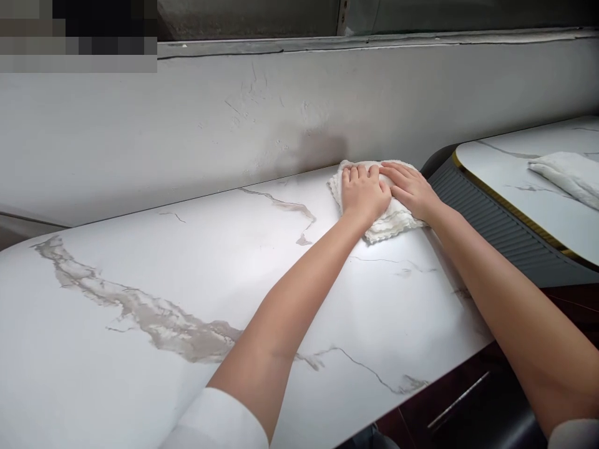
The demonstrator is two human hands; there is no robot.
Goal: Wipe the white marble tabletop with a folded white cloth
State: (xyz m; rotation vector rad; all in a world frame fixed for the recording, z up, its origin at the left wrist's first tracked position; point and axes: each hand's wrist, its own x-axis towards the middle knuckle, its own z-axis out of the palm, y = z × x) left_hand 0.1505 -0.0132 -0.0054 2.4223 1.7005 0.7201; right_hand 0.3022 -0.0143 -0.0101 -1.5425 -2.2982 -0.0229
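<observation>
A folded white cloth (395,218) with a scalloped edge lies on a white marble-patterned table (210,249), at the table's far edge by the wall. My left hand (365,192) presses down on the cloth's left part, palm down, with its fingers laid forward. Close beside it, my right hand (412,187) rests flat on the cloth's right part, its fingers stretched toward the left hand. Both hands cover much of the cloth. Their palms are hidden from me.
A scuffed pale wall (187,125) runs along the table's far side, below a window ledge. On the right stands a second marble-patterned table (496,168) with a gold edge, bearing another white cloth (571,174). A grey ribbed surface (496,224) shows between the tables.
</observation>
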